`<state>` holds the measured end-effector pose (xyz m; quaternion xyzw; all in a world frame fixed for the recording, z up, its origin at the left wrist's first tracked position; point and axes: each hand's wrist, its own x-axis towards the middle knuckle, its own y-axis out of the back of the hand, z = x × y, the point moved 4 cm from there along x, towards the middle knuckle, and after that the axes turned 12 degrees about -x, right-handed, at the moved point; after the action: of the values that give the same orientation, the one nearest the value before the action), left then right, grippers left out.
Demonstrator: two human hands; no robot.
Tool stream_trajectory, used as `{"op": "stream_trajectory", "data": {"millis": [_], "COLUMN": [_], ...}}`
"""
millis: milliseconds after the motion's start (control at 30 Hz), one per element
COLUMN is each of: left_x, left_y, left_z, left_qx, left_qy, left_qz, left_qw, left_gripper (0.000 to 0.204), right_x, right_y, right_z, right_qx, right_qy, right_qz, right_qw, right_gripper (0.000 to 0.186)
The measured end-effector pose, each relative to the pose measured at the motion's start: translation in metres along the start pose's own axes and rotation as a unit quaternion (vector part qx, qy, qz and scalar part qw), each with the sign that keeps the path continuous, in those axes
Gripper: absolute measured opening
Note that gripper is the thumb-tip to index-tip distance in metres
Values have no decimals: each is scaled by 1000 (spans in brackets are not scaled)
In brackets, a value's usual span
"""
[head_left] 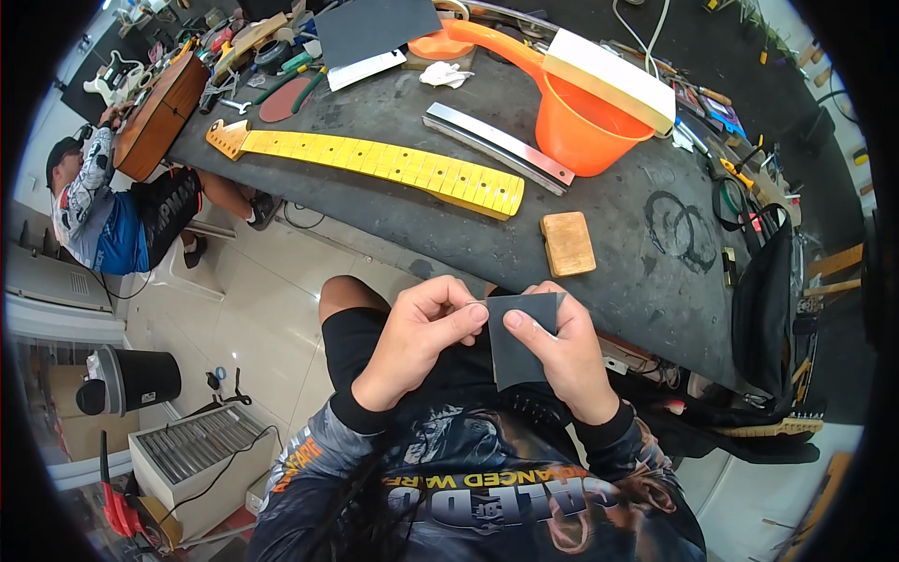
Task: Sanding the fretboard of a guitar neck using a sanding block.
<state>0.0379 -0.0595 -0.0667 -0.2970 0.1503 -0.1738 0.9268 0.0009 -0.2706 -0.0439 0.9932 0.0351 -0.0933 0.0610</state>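
Note:
A small dark grey piece of sandpaper (513,363) is held up between my two hands, just off the near edge of the bench. My left hand (419,337) pinches its upper left edge between thumb and fingertips. From the other side my right hand (576,361) grips it, thumb flat on the front and fingers behind. Beyond my hands, a wooden block (567,244) sits on the bench. A yellow guitar neck (375,166) lies farther left with its fretted face up. Behind the block lies a metal straight bar (496,148).
An orange dipper (585,126) carries a long pale block (613,80) across its top. Tools clutter the bench's far side. A black bag (763,309) hangs at the right end. At left, another person (122,201) sits with a brown guitar body (161,117).

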Motion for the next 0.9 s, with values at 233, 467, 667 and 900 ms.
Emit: {"op": "stream_trajectory", "data": {"millis": [233, 467, 667, 900], "left_x": [-2, -2, -5, -9], "left_y": [3, 6, 4, 0], "left_z": [3, 5, 0, 2], "left_qx": [14, 15, -15, -30], "left_qy": [-28, -32, -86, -108], "left_qz": [5, 21, 33, 47], "left_qw": [999, 999, 996, 993], "left_gripper": [17, 19, 18, 17], "right_x": [-2, -4, -5, -4], "right_y": [-5, -8, -8, -6], "right_z": [-5, -1, -4, -8], "right_qx": [4, 9, 6, -19], "right_qy": [-25, -36, -26, -19], "right_qz": [-12, -44, -51, -49], "right_qw": [1000, 998, 998, 998], "right_gripper": [24, 30, 31, 28]}}
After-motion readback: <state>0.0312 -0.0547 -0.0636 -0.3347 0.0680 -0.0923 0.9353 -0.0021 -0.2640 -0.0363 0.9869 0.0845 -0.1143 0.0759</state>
